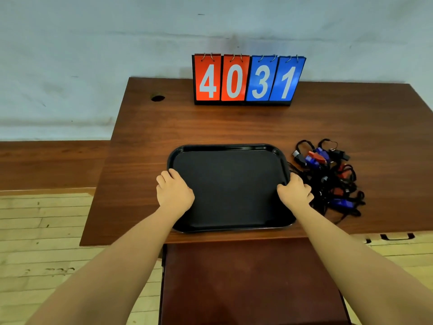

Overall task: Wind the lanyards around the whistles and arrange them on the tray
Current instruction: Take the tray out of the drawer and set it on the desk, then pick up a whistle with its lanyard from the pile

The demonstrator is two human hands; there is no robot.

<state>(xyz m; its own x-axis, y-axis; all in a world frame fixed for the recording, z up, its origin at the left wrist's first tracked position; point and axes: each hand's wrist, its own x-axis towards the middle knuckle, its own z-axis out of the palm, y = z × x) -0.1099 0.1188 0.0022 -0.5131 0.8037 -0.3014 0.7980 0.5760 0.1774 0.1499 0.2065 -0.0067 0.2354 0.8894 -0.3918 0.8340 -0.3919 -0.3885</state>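
Note:
A black rectangular tray [230,147] lies on the brown table, near its front edge, with nothing on it. My left hand [173,190] grips the tray's left rim, fingers curled over the edge. My right hand [294,190] grips the right rim the same way. Just right of the tray sits a tangled heap of whistles [328,177] in red, blue and black, with black lanyards looped around and over them. The heap touches the tray's right side beside my right hand.
A flip scoreboard [247,79] reading 4031 stands at the table's back edge against the wall. A cable hole [157,98] is at the back left. A dark chair seat [253,282] is below the table's front edge. Wooden floor shows on both sides.

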